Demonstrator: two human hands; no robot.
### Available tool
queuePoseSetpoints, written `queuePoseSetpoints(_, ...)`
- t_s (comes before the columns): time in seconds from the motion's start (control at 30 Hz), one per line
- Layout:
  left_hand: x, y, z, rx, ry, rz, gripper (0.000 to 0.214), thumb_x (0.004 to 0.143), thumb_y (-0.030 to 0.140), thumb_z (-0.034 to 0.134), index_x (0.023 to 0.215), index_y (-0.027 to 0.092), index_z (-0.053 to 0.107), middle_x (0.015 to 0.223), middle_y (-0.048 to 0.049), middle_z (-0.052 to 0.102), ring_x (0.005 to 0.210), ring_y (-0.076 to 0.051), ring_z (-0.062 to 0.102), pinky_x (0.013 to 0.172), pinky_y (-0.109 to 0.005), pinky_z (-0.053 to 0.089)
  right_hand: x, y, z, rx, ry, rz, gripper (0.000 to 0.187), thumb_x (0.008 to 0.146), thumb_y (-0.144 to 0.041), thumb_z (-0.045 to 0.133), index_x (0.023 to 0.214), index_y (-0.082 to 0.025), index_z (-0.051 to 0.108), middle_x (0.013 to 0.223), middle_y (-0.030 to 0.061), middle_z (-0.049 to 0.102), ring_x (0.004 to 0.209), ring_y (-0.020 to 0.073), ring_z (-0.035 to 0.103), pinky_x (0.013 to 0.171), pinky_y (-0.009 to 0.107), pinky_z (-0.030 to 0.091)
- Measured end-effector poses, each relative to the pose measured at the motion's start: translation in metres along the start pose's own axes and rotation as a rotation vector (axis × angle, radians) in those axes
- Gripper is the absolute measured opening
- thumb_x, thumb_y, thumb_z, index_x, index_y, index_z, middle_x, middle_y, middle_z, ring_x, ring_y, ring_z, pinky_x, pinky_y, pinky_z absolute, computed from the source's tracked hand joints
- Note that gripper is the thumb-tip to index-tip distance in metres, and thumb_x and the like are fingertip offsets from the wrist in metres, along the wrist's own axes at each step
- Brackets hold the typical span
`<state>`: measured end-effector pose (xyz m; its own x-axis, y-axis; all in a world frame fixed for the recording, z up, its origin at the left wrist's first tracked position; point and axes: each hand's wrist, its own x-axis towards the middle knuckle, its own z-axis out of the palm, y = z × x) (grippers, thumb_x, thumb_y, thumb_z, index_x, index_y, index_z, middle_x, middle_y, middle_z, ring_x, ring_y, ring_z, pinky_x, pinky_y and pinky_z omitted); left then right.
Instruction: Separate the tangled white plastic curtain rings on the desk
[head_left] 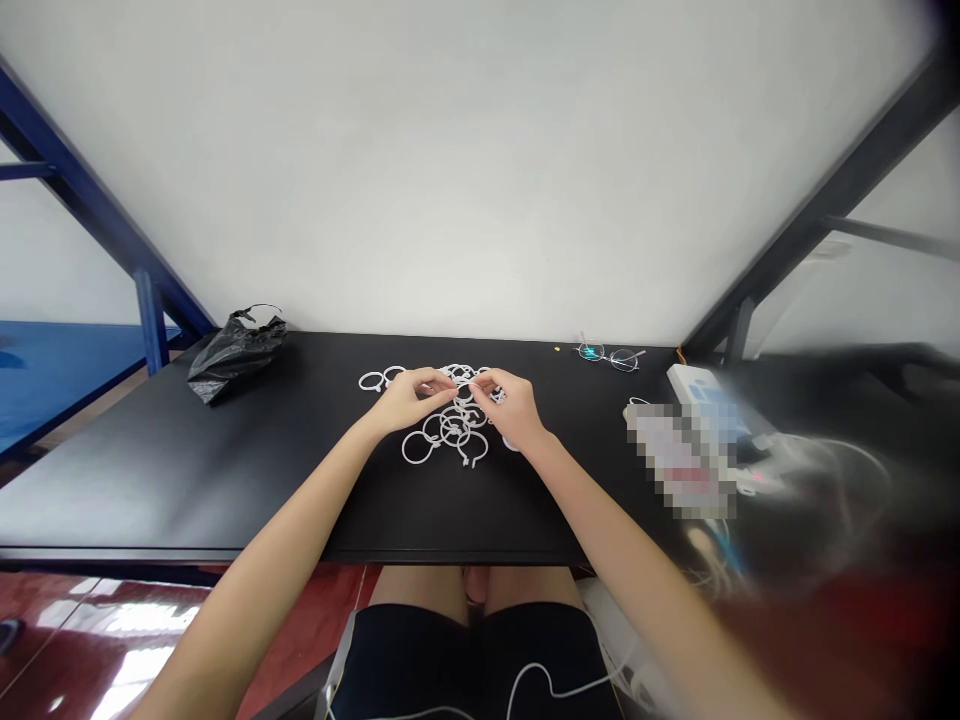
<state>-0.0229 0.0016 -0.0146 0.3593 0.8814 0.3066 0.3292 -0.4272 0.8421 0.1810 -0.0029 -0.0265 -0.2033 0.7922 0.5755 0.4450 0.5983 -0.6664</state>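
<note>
Table [187, 470] black, wall [465, 180] white | left hand [409, 400], right hand [516, 405]: grip closed on white rings [454, 428]

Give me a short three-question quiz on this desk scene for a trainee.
1. True or false: the crumpled black plastic bag lies on the left part of the black table.
2. The left hand and right hand meet at: A) the bag, B) the pile of white plastic rings, C) the wire-framed eyeglasses?
3. Which hand is nearer the eyeglasses?
Key: 1 true; 2 B; 3 right hand.
</note>
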Motion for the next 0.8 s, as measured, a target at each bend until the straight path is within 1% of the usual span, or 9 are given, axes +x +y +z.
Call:
queuePoseSetpoints(0.17, -0.0002, -0.0001, 0.0080, -0.082, -0.038, 0.002, 0.030, 0.081, 0.044, 0.068, 0.087, 0.015, 0.070, 0.086, -0.0068, 0.071, 0.080, -0.019, 0.067, 0.076, -0.031, 0.055, -0.0001, -0.0062, -0.0014, 0.013, 0.098, 0.016, 0.011, 0.087, -0.027, 0.060, 0.080, -0.020, 0.064, 0.077, 0.0021, 0.069, 0.066, 0.0158, 0.065, 0.070, 0.029, 0.052)
queuePoseSetpoints(0.23, -0.0003, -0.0007, 0.0104, -0.132, -0.055, -0.010, 0.029, 0.081, 0.044, 0.068, 0.086, 0.015, 0.070, 0.084, -0.0060, 0.071, 0.079, -0.018, 0.067, 0.074, -0.030, 0.055, 0.0000, -0.0084, -0.0021, 0.006, 0.110, 0.021, 0.011, 0.087, -0.027, 0.060, 0.081, -0.020, 0.064, 0.076, 0.0021, 0.070, 0.066, 0.0156, 0.064, 0.070, 0.028, 0.052)
queuePoseSetpoints(0.33, -0.0006, -0.0013, 0.0111, -0.241, -0.053, -0.077, 0.029, 0.080, 0.043, 0.071, 0.085, 0.015, 0.070, 0.080, -0.0050, 0.071, 0.075, -0.017, 0.066, 0.072, -0.030, 0.054, -0.0003, -0.0085, -0.0019, -0.015, 0.099, 0.020, 0.011, 0.088, -0.027, 0.058, 0.082, -0.020, 0.063, 0.078, 0.0025, 0.069, 0.066, 0.0156, 0.065, 0.070, 0.028, 0.052)
queuePoseSetpoints(0.4, -0.0006, -0.0011, 0.0100, -0.321, -0.048, -0.123, 0.029, 0.078, 0.042, 0.074, 0.084, 0.014, 0.071, 0.077, -0.0044, 0.071, 0.074, -0.017, 0.067, 0.074, -0.030, 0.054, -0.0006, -0.0073, -0.0011, -0.024, 0.089, -0.013, 0.012, 0.090, -0.027, 0.056, 0.085, -0.019, 0.064, 0.081, 0.0032, 0.069, 0.068, 0.0156, 0.065, 0.072, 0.029, 0.053)
queuePoseSetpoints(0.5, -0.0003, 0.0001, 0.0076, -0.424, -0.040, -0.149, 0.026, 0.075, 0.039, 0.077, 0.084, 0.014, 0.072, 0.076, -0.0034, 0.071, 0.076, -0.016, 0.067, 0.079, -0.030, 0.054, -0.0012, -0.0070, 0.0003, 0.010, 0.067, -0.119, 0.015, 0.089, -0.029, 0.057, 0.097, -0.020, 0.066, 0.093, 0.0052, 0.069, 0.072, 0.0154, 0.065, 0.074, 0.030, 0.055)
queuePoseSetpoints(0.57, 0.0000, 0.0013, 0.0063, -0.488, -0.019, -0.153, 0.024, 0.073, 0.036, 0.080, 0.082, 0.014, 0.073, 0.077, -0.0030, 0.072, 0.076, -0.015, 0.068, 0.082, -0.030, 0.054, -0.0018, -0.0084, 0.0009, 0.039, 0.032, -0.189, 0.023, 0.087, -0.030, 0.062, 0.107, -0.020, 0.064, 0.103, 0.0070, 0.068, 0.076, 0.0158, 0.065, 0.074, 0.030, 0.056)
queuePoseSetpoints(0.63, 0.0002, 0.0022, 0.0053, -0.563, 0.019, -0.165, 0.022, 0.071, 0.033, 0.082, 0.079, 0.014, 0.072, 0.078, -0.0030, 0.073, 0.078, -0.015, 0.068, 0.085, -0.031, 0.054, -0.0026, -0.0098, 0.0017, 0.036, -0.014, -0.225, 0.034, 0.083, -0.031, 0.067, 0.115, -0.021, 0.062, 0.112, 0.0083, 0.067, 0.081, 0.0168, 0.066, 0.077, 0.032, 0.057)
queuePoseSetpoints(0.7, 0.0001, 0.0024, 0.0046, -0.630, 0.034, -0.189, 0.022, 0.070, 0.031, 0.083, 0.079, 0.014, 0.072, 0.081, -0.0032, 0.074, 0.081, -0.015, 0.069, 0.088, -0.033, 0.053, -0.0033, -0.0098, 0.0027, 0.011, -0.033, -0.208, 0.041, 0.081, -0.030, 0.070, 0.120, -0.022, 0.059, 0.114, 0.0082, 0.068, 0.084, 0.0182, 0.067, 0.080, 0.034, 0.057)
queuePoseSetpoints(0.8, -0.0002, 0.0017, 0.0038, -0.677, -0.013, -0.222, 0.021, 0.071, 0.029, 0.083, 0.079, 0.014, 0.070, 0.085, -0.0040, 0.075, 0.085, -0.016, 0.070, 0.093, -0.036, 0.053, -0.0041, -0.0066, 0.0049, 0.015, -0.014, -0.121, 0.039, 0.083, -0.027, 0.068, 0.120, -0.023, 0.059, 0.107, 0.0065, 0.072, 0.084, 0.0190, 0.071, 0.081, 0.034, 0.058)
